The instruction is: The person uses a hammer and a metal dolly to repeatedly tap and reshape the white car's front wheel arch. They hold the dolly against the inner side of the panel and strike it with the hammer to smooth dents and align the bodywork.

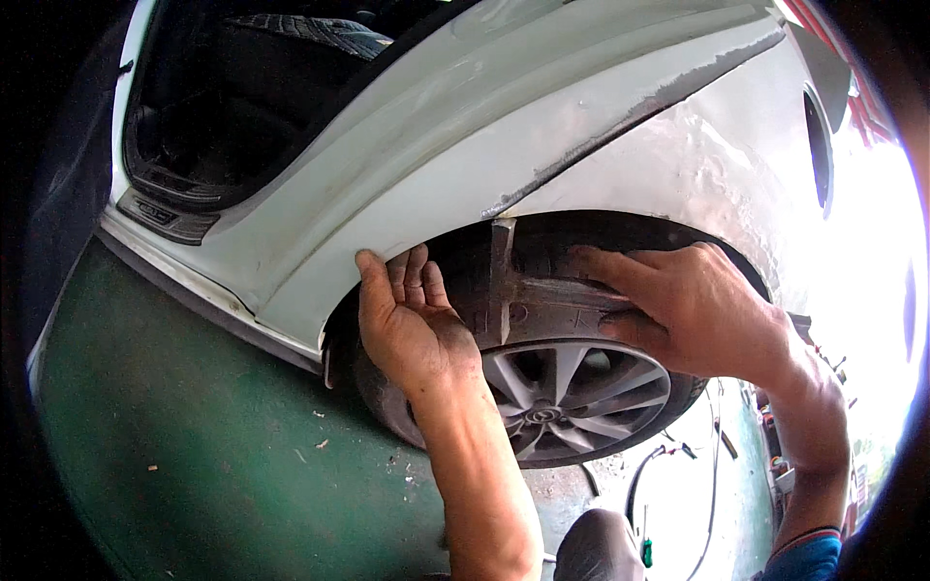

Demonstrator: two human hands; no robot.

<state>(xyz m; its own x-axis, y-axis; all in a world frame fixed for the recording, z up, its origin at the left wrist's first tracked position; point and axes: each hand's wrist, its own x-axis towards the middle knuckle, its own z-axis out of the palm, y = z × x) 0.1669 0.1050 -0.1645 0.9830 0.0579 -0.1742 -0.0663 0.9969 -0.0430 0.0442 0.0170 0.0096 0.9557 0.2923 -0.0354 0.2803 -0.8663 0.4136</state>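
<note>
Nearest is the person's left forearm (480, 474); the left hand (423, 329), half open, has its thumb at the white fender (436, 174). The right hand (697, 305) grips a hammer (507, 286); its head stands before the tyre (381, 387), upper end at the fender's edge.

Between the fingers of the left hand (421, 339) and the right hand (712, 302), passage is being blocked by the hammer (502, 279); above them, by the fender (605, 184). Below, free room is being left before the wheel (544, 414).

Right fingers (620, 271) hide part of the hammer handle (562, 292).
</note>
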